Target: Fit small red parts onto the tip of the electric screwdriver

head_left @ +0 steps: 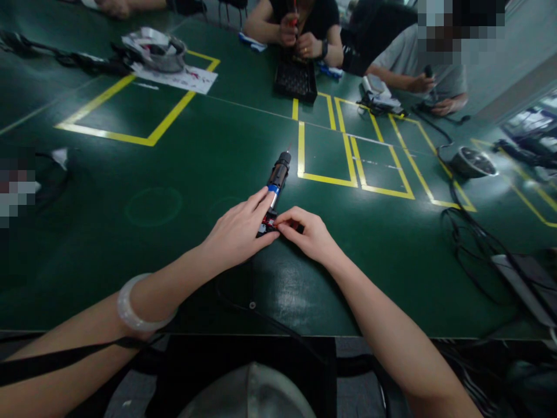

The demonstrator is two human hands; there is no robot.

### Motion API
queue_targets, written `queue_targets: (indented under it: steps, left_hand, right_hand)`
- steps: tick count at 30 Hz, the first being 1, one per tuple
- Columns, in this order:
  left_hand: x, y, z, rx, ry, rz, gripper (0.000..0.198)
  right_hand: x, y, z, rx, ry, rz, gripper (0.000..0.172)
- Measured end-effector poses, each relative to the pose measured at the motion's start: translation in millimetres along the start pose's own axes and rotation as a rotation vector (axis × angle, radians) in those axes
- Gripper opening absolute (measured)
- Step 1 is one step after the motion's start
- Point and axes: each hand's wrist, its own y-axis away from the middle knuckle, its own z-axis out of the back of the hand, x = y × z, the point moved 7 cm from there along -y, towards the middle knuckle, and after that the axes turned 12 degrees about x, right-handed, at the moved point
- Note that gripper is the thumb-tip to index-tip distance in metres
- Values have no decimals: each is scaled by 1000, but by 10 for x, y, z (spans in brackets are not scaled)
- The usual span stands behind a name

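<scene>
On the green tabletop in front of me lies a small power drill (279, 169), with a black chuck, a thin bit pointing away and a blue ring round a silver motor. Its near part looks opened up, with red wires and small parts (268, 223) showing. Across its left side rests my left hand (239, 229), fingers stretched along the motor and thumb by the near end, holding it in place. My right hand (307, 232) is closed in a pinch at the wires on the right side. What sits between those fingertips is too small to make out.
Yellow tape outlines (326, 177) mark the green table (209, 139). Across it sit co-workers, one behind a black tray (296, 80). A metal bowl (167, 55) stands back left. To the right lie a round metal object (473, 162), black cables (465, 238) and a pale box (522, 284).
</scene>
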Motion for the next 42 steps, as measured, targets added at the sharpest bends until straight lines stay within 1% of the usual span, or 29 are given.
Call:
queue_targets:
  steps: [6,9,14,20,26,29,31,34,37,42]
  left_hand:
    - [2,7,-5,12,-8,14,80]
    - [-4,-12,11,-6,-37,14,77]
    - [-6,-64,53,-65,-57,-7,68]
    - [2,-94,100,-89,-16,-21,53]
    - [44,-105,127,-98,-55,-16,54]
    - [113,-113,143,-94,-89,-2,57]
    - [203,-117,164,-94,-98,16,59]
    - [420,-115,220,-103,-101,61,60]
    - [730,-90,315,-115,-110,141,62]
    - [1326,-6,534,-119,-84,256,61]
  right_hand:
    - [22,8,0,1,9,0,10]
    - [20,6,-6,-1,-4,-4,10]
    - [7,9,-25,0,-50,-17,13]
    - [-8,7,-41,6,-40,-13,16]
    - [-53,-5,-5,-22,-57,-15,16]
    - [-88,0,31,-35,-69,-24,17]
    - [-113,3,51,-47,-80,-29,17]
    - [-140,5,61,-56,-78,-39,16]
    - [-138,7,61,-53,-64,-51,15]
    - [-101,6,66,-40,-26,-61,13]
